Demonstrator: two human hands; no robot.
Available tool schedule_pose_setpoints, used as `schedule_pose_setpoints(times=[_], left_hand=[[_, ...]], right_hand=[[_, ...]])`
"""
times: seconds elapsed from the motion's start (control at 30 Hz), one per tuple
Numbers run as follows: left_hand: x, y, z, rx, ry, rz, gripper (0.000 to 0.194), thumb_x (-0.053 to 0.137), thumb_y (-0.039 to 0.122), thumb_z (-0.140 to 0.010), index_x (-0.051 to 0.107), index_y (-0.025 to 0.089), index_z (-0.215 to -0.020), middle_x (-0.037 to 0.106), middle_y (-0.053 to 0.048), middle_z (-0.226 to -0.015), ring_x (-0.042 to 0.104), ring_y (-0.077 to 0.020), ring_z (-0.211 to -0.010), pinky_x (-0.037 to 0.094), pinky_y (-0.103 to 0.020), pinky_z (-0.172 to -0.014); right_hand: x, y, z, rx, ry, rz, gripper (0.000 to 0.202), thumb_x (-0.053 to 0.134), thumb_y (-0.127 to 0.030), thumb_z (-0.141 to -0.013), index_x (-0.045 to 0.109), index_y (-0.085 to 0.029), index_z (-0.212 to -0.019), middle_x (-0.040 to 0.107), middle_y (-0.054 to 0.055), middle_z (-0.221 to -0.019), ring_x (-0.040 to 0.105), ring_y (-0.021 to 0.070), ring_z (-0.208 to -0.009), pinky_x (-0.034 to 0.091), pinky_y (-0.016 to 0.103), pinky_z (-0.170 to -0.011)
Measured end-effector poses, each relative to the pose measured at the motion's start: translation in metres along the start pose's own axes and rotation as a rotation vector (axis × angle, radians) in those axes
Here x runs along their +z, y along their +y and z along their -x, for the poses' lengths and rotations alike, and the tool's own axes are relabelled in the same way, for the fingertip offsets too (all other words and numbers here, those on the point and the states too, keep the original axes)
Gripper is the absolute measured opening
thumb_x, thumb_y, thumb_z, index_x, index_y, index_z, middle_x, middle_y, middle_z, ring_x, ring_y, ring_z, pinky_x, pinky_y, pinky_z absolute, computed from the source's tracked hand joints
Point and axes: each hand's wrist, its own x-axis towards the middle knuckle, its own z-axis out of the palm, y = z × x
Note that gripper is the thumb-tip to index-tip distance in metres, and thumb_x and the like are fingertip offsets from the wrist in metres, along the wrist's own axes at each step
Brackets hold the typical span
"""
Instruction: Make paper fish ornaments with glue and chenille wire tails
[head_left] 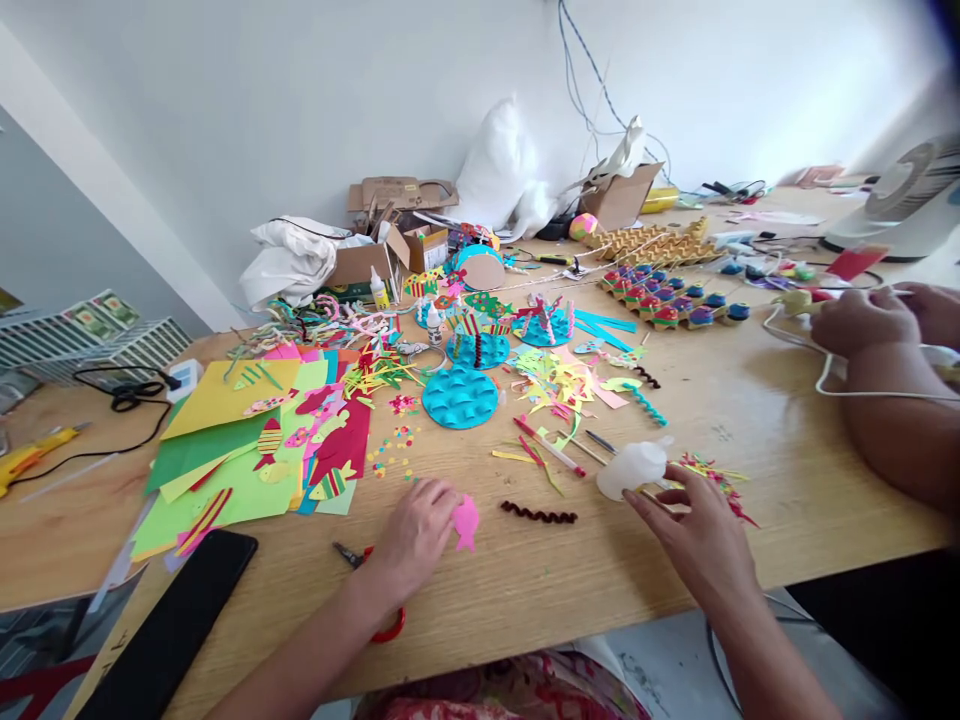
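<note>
A pink paper fish [466, 521] lies by the fingertips of my left hand [417, 535], whose fingers are bent together over the table; what they grip, if anything, is hidden. My right hand [701, 535] has its thumb and fingers around the near end of a translucent white bottle [634, 469], which lies tilted on its side. Between my hands rests a wavy dark brown pipe cleaner [538, 513]. Red-handled scissors [388, 628] are partly covered by my left wrist. Ahead stands a blue scalloped disc [459, 397].
Coloured paper sheets [217, 470] and a black phone-like slab [176, 620] lie at the left. Paper scraps [559, 378], a red pen [551, 447] and painted egg-carton pieces [667, 297] spread beyond. At the right, another person's hands [866, 322] work near a white cable.
</note>
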Motion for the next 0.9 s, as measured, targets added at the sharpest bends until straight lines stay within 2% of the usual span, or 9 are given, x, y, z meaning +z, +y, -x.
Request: schedule_pose_setpoints(times=[0.1, 0.17, 0.27, 0.37, 0.43, 0.5, 0.63, 0.77, 0.9], left_hand=[[0.002, 0.004, 0.006, 0.037, -0.030, -0.008, 0.017, 0.048, 0.008, -0.081, 0.057, 0.019, -0.090, 0.059, -0.002, -0.094, 0.050, -0.0180, -0.091, 0.043, -0.033, -0.083], [0.003, 0.007, 0.010, 0.044, -0.041, -0.001, 0.013, 0.049, 0.009, -0.082, 0.057, 0.019, -0.086, 0.060, -0.002, -0.093, 0.050, -0.0175, -0.090, 0.044, -0.032, -0.081], [0.000, 0.010, 0.015, 0.016, -0.010, 0.084, 0.015, 0.047, 0.009, -0.082, 0.058, 0.018, -0.082, 0.060, -0.003, -0.092, 0.051, -0.0170, -0.089, 0.044, -0.033, -0.082], [-0.012, 0.016, 0.014, -0.100, 0.091, 0.312, 0.015, 0.049, 0.007, -0.079, 0.059, 0.018, -0.082, 0.061, -0.003, -0.091, 0.053, -0.0174, -0.091, 0.043, -0.034, -0.084], [-0.020, 0.022, 0.010, -0.204, 0.146, 0.557, 0.015, 0.052, 0.011, -0.077, 0.060, 0.018, -0.087, 0.061, -0.004, -0.090, 0.055, -0.0169, -0.089, 0.045, -0.032, -0.082], [-0.025, 0.030, 0.003, -0.283, 0.166, 0.830, 0.022, 0.055, 0.018, -0.076, 0.059, 0.018, -0.098, 0.060, -0.005, -0.094, 0.056, -0.0158, -0.086, 0.047, -0.029, -0.077], [-0.028, 0.044, -0.011, -0.326, 0.110, 1.259, 0.049, 0.066, 0.026, -0.068, 0.053, 0.020, -0.114, 0.054, -0.008, -0.110, 0.055, -0.0153, -0.085, 0.046, -0.024, -0.067], [-0.026, 0.048, -0.017, -0.279, 0.016, 1.552, 0.044, 0.070, 0.027, -0.065, 0.057, 0.017, -0.106, 0.058, -0.007, -0.101, 0.056, -0.0145, -0.079, 0.042, -0.020, -0.057], [-0.023, 0.049, -0.016, -0.320, 0.004, 1.691, 0.040, 0.075, 0.022, -0.060, 0.060, 0.016, -0.097, 0.059, -0.003, -0.085, 0.056, -0.0123, -0.071, 0.038, -0.017, -0.052]], right_hand=[[0.012, -0.005, -0.007, 0.014, -0.063, -0.027, 0.044, 0.053, -0.057, -0.062, 0.056, -0.017, -0.082, 0.058, 0.005, -0.069, 0.055, 0.0207, -0.059, 0.042, 0.032, -0.054], [0.011, -0.010, -0.009, 0.023, -0.075, -0.011, 0.040, 0.053, -0.058, -0.061, 0.055, -0.019, -0.073, 0.055, 0.003, -0.061, 0.054, 0.0212, -0.056, 0.040, 0.033, -0.052], [-0.002, -0.022, -0.008, 0.025, -0.076, -0.011, 0.040, 0.055, -0.057, -0.062, 0.056, -0.020, -0.079, 0.058, 0.003, -0.065, 0.056, 0.0230, -0.059, 0.041, 0.033, -0.053], [-0.016, -0.044, -0.003, -0.035, -0.132, -0.065, 0.041, 0.060, -0.052, -0.062, 0.054, -0.022, -0.090, 0.063, 0.005, -0.076, 0.059, 0.0258, -0.070, 0.042, 0.034, -0.059], [-0.018, -0.062, 0.002, -0.129, -0.246, -0.179, 0.039, 0.062, -0.046, -0.064, 0.054, -0.022, -0.093, 0.063, 0.005, -0.080, 0.059, 0.0245, -0.074, 0.044, 0.034, -0.063], [-0.013, -0.079, 0.010, -0.182, -0.413, -0.379, 0.036, 0.062, -0.042, -0.067, 0.055, -0.021, -0.096, 0.062, 0.004, -0.082, 0.058, 0.0214, -0.074, 0.045, 0.031, -0.064], [0.006, -0.100, 0.027, -0.161, -0.716, -0.744, 0.037, 0.061, -0.042, -0.071, 0.058, -0.019, -0.099, 0.061, 0.004, -0.083, 0.056, 0.0200, -0.076, 0.045, 0.027, -0.063], [0.018, -0.102, 0.039, -0.078, -0.876, -0.864, 0.040, 0.060, -0.043, -0.073, 0.058, -0.020, -0.106, 0.062, 0.004, -0.091, 0.056, 0.0213, -0.083, 0.043, 0.029, -0.070], [0.024, -0.099, 0.046, 0.074, -0.958, -0.945, 0.048, 0.059, -0.050, -0.071, 0.058, -0.018, -0.106, 0.063, 0.005, -0.085, 0.055, 0.0193, -0.072, 0.041, 0.028, -0.060]])
